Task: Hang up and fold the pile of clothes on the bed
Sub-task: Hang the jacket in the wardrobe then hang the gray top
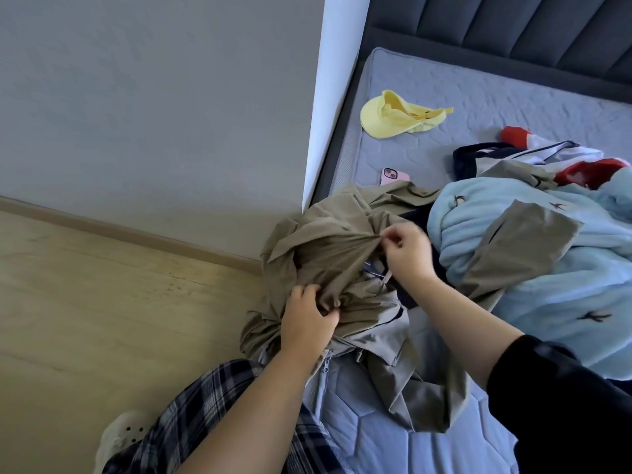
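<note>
Grip: your left hand (307, 316) and right hand (405, 249) each clutch the bunched khaki jacket (328, 244) at the bed (444, 97) edge beside the pile (513, 241); you're separating it, next probably find collar, shake open, hang.

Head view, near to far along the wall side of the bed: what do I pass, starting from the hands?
Left hand gripping the khaki garment → right hand pinching the same garment → pink phone → yellow cap → dark headboard.
</note>
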The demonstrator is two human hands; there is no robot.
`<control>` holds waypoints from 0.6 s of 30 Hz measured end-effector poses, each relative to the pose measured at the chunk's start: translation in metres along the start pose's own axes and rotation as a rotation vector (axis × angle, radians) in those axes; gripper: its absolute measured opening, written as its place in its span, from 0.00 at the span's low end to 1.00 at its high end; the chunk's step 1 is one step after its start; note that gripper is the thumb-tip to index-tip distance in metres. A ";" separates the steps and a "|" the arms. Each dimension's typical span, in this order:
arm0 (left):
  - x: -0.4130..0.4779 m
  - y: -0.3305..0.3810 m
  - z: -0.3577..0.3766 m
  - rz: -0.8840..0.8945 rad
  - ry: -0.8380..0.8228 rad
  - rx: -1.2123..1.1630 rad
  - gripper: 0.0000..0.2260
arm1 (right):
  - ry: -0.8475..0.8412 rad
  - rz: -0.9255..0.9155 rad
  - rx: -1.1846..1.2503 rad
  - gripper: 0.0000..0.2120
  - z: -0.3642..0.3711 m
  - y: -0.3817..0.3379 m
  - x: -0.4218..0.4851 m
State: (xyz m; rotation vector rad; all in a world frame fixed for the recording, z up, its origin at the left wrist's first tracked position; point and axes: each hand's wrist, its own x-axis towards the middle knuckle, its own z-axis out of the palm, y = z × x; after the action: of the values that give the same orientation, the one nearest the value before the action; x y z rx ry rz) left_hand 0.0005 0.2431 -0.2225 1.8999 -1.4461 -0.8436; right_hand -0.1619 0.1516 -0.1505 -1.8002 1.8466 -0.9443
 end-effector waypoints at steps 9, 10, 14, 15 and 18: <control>0.009 -0.002 -0.005 0.018 0.195 -0.018 0.25 | 0.596 0.269 0.189 0.11 -0.082 -0.016 0.047; 0.009 -0.001 -0.006 0.043 0.226 -0.062 0.23 | 0.618 0.249 0.229 0.10 -0.087 -0.019 0.048; 0.006 0.005 -0.013 0.182 0.381 -0.086 0.15 | 0.464 0.077 0.229 0.05 -0.088 -0.032 0.047; 0.004 0.007 -0.014 0.274 0.425 -0.061 0.12 | 0.323 0.052 0.164 0.05 -0.082 -0.035 0.046; -0.006 0.014 -0.009 0.601 0.392 0.016 0.09 | -0.031 0.059 0.084 0.08 -0.063 -0.038 0.041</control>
State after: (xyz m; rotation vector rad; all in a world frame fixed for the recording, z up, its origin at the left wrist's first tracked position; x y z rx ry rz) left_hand -0.0020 0.2465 -0.2059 1.4030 -1.6287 -0.1660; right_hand -0.1824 0.1254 -0.0726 -1.6931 1.8036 -0.9522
